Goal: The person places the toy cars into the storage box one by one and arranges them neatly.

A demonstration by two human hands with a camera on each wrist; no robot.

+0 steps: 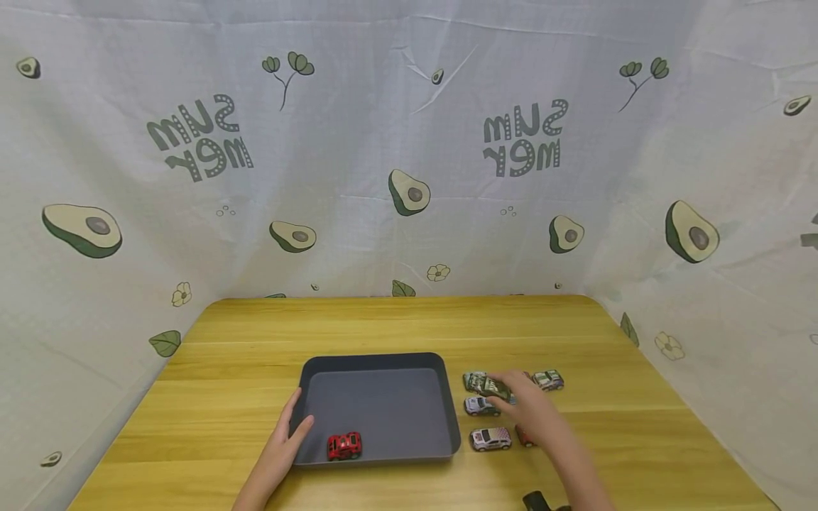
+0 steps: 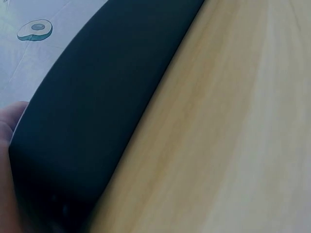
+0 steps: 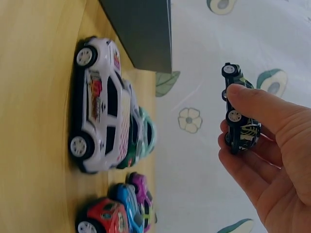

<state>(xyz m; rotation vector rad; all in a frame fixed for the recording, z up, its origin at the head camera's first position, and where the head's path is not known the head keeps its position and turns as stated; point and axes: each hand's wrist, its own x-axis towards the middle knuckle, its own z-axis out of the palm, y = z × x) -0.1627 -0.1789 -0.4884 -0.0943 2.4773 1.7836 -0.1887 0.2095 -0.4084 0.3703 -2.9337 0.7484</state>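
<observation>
My left hand (image 1: 281,436) grips the left wall of a dark grey rectangular tray (image 1: 390,404), its thumb reaching over the rim. In the left wrist view the tray's wall (image 2: 97,87) hides most of that hand. A red toy car (image 1: 344,446) stands in the tray's near left corner. My right hand (image 1: 529,408) pinches a dark green camouflage toy car (image 3: 241,114) between thumb and fingers, raised over the other cars. Below it stand a white toy car with pink markings (image 1: 491,438), a white-and-dark toy car (image 1: 479,406) and a pale green toy car (image 1: 473,381).
Farther right stands a green-and-white toy car (image 1: 548,380). The right wrist view shows a red toy car (image 3: 104,216), a blue one (image 3: 129,204) and a purple one (image 3: 141,191) in a row. An avocado-print cloth (image 1: 358,142) hangs behind the wooden table (image 1: 224,383).
</observation>
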